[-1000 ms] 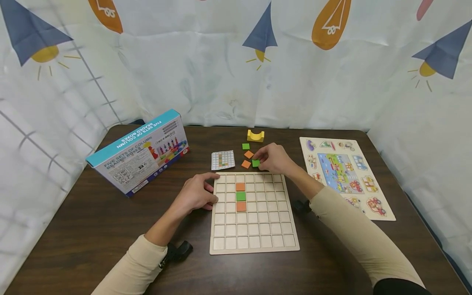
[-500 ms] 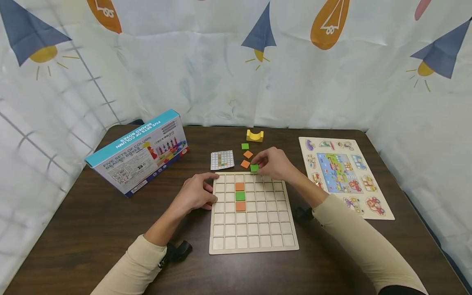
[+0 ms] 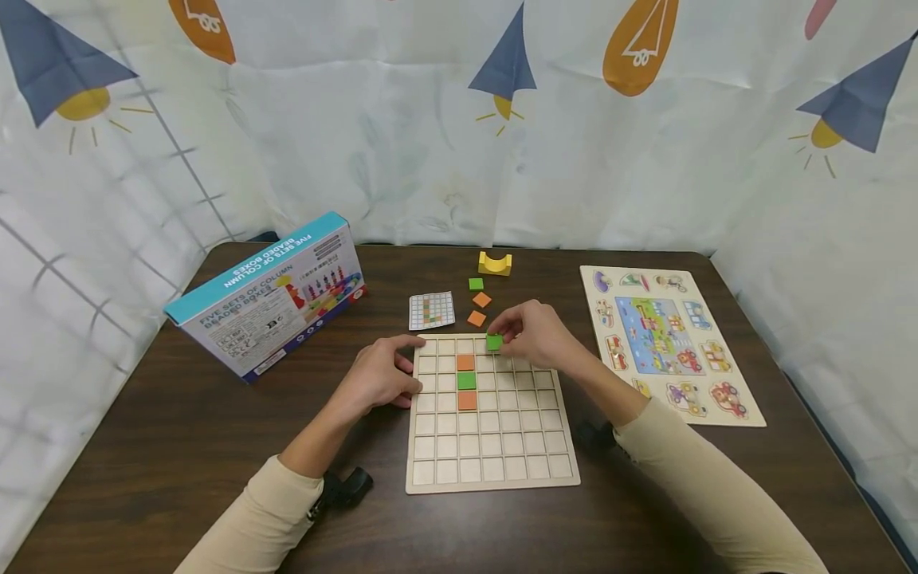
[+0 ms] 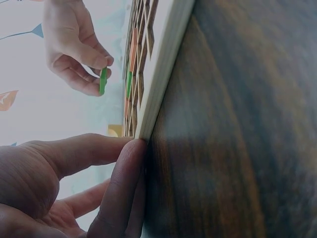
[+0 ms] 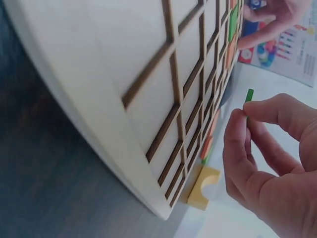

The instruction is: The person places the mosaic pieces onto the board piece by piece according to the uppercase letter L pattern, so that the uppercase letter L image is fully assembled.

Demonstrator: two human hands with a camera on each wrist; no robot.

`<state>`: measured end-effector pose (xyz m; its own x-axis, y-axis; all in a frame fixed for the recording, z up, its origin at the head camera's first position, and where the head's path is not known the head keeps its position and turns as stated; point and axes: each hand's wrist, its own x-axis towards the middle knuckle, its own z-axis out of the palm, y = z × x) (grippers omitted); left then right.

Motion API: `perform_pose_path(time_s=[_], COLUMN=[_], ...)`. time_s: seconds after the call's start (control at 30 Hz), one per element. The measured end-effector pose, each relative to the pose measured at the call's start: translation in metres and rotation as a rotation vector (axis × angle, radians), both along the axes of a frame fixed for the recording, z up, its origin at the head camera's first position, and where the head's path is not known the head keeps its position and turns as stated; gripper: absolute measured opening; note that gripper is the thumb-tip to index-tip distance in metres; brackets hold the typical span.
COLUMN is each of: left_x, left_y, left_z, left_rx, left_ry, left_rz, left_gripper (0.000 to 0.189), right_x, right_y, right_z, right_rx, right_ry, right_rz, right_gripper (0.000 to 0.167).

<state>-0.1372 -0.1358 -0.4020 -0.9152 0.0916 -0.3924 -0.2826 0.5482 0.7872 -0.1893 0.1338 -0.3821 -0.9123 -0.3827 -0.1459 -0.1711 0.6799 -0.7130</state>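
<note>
My right hand [image 3: 541,335] pinches a green square tile [image 3: 494,342] between thumb and fingertips, above the back edge of a pale wooden grid board [image 3: 495,488]. In the right wrist view the tile stands edge-on, raised clear of the board. My left hand [image 3: 383,373] rests at the board's left edge, its fairly straight fingers touching the rim, as the left wrist view shows close up. One column of the grid holds an orange tile [image 3: 466,363], a green tile [image 3: 466,381] and another orange tile [image 3: 467,401].
Behind the board lie two loose orange tiles [image 3: 476,318], a green tile [image 3: 476,284], a yellow arch block [image 3: 495,264] and a small pattern card [image 3: 432,311]. A box [image 3: 268,299] stands at left; a picture puzzle board [image 3: 674,343] lies at right.
My right hand has picked up the green tile from beside the loose orange ones and brought it nearer, over the board's back edge. My left hand keeps its place.
</note>
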Motion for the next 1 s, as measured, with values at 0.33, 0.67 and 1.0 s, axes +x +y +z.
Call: perform_pose_path(time_s=[0.33,0.67,1.0], left_x=[-0.001,0.000,0.000], left_y=[0.001,0.002,0.000], left_z=[0.000,0.000,0.000], left_rx=[0.004,0.004,0.015], left_ry=[-0.001,0.007,0.003], left_rz=[0.000,-0.003,-0.004], left_gripper=[0.074,0.073,0.073], right_x=[0.024,0.045,0.063], right_y=[-0.004,-0.012,-0.024], right_z=[0.003,-0.004,0.000], right_rx=[-0.044,-0.041,-0.026], right_ry=[-0.040,-0.034,-0.043], right_rz=[-0.014,0.023,0.081], right_gripper=[0.025,0.029,0.028])
